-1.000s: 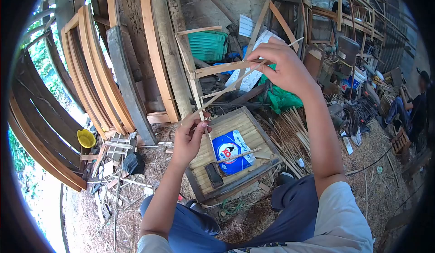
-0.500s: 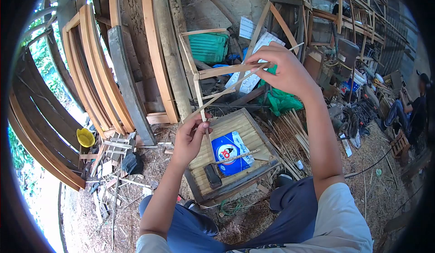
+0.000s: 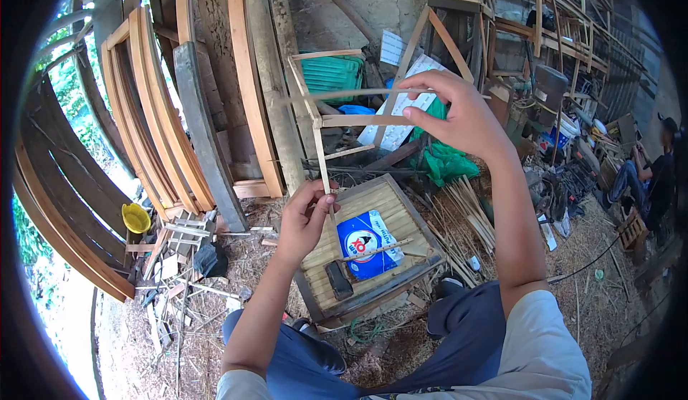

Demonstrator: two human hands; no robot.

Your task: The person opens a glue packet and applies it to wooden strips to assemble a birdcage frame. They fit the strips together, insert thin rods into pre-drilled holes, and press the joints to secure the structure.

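My left hand (image 3: 304,217) pinches the lower end of a light wooden strip (image 3: 320,153). This strip belongs to an open framework, with a crosspiece (image 3: 365,121) running right toward my right hand (image 3: 459,113). A thin wooden stick (image 3: 344,94), smeared by motion, lies nearly level above the crosspiece and passes by my right index finger, apparently held there; the exact grip is partly hidden. My right thumb is at the crosspiece's right end. Below is a low slatted wooden platform (image 3: 313,275) bearing a blue-and-white packet (image 3: 362,239), a dark block (image 3: 338,280) and a thin stick (image 3: 383,249).
Wooden frames (image 3: 161,106) lean at the left near a yellow container (image 3: 135,218). A green crate (image 3: 331,73) and green plastic sheet (image 3: 448,160) lie behind the framework. Wood scraps (image 3: 188,232) and strips (image 3: 466,214) litter the floor. Another person (image 3: 652,167) sits far right.
The thin stick has swung from a slant to nearly level, its left end rising away from my left hand. My right hand has shifted slightly right and down, its fingers further apart.
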